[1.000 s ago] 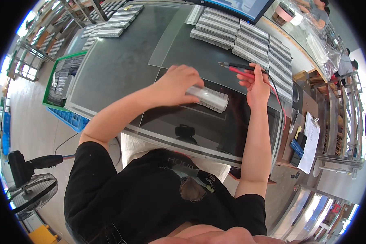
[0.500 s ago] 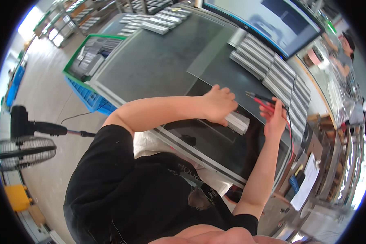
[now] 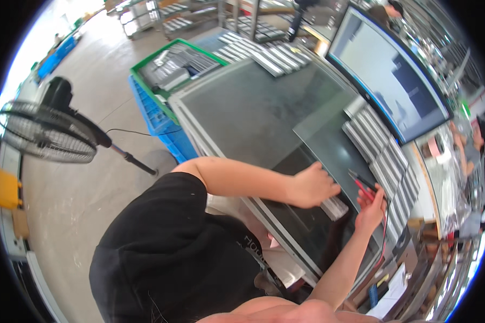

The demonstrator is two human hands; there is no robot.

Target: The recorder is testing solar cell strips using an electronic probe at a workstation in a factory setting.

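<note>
My left hand [image 3: 313, 185] is closed over the far end of a small silver-grey block [image 3: 335, 209], which lies on the dark glass-like tabletop [image 3: 237, 107]. Its near end sticks out past my fingers, while the rest is hidden under the hand. In my right hand [image 3: 371, 207] is a pair of test probes [image 3: 364, 188], one red and one black. Their tips point up and to the left, above the table and apart from the block. A thin red lead [image 3: 383, 242] trails down from that hand.
Rows of silver-grey bars [image 3: 385, 161] line the table's right side, below a monitor [image 3: 393, 81]. More bars [image 3: 277, 56] lie at the far edge. Left of the table stand a green crate [image 3: 137, 70] on a blue one [image 3: 145, 110] and a fan [image 3: 48, 129]. People work beyond.
The whole view has swung, so table and monitor sit lower and further right. My left hand stays on the block, and my right hand keeps the probes close beside it.
</note>
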